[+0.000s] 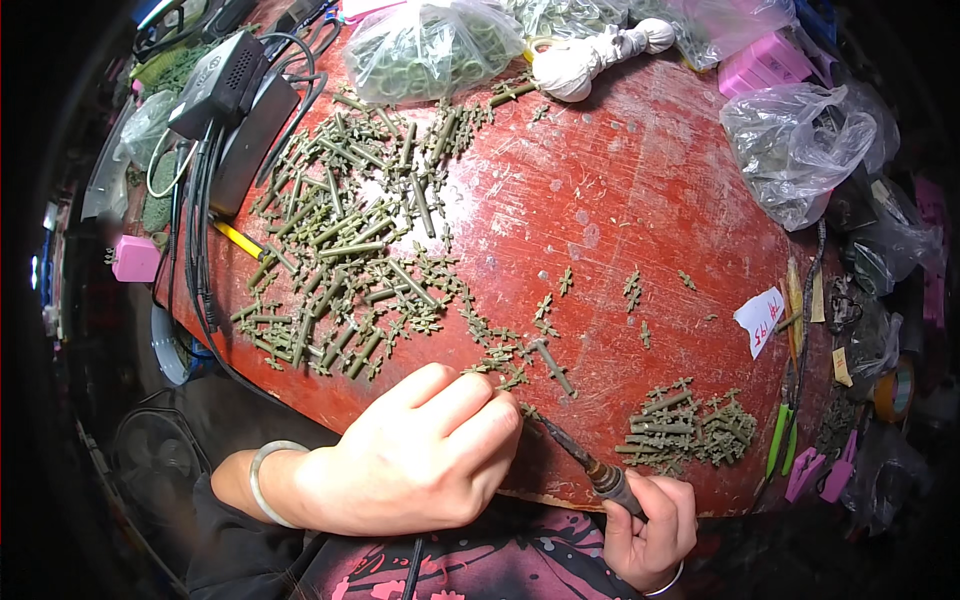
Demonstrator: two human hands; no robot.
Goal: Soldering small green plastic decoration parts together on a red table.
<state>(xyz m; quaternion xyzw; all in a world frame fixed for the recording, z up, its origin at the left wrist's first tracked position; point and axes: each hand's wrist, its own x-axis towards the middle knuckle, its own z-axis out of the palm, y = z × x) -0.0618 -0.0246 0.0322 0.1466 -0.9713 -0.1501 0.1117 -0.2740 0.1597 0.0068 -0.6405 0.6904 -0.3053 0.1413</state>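
Note:
My left hand (420,450), a bangle on its wrist, is closed low over the near edge of the red table, knuckles up; a small green piece (530,415) shows at its fingertips, mostly hidden. My right hand (650,530) grips a dark-handled heated pen tool (612,482), its thin metal tip reaching that piece beside my left fingers. Small branched green pieces (500,355) and a rod (552,365) lie just beyond. A large scattered heap of similar pieces and rods (350,240) covers the left side; a smaller pile (670,430) lies right of the tool.
Black power boxes (215,85) with cables and a yellow-handled tool (240,238) sit left. Clear bags (425,50) and a white bundle (565,70) line the back. More bags (790,150), a paper label (760,322), green pliers (782,440) and pink clips (805,475) lie right.

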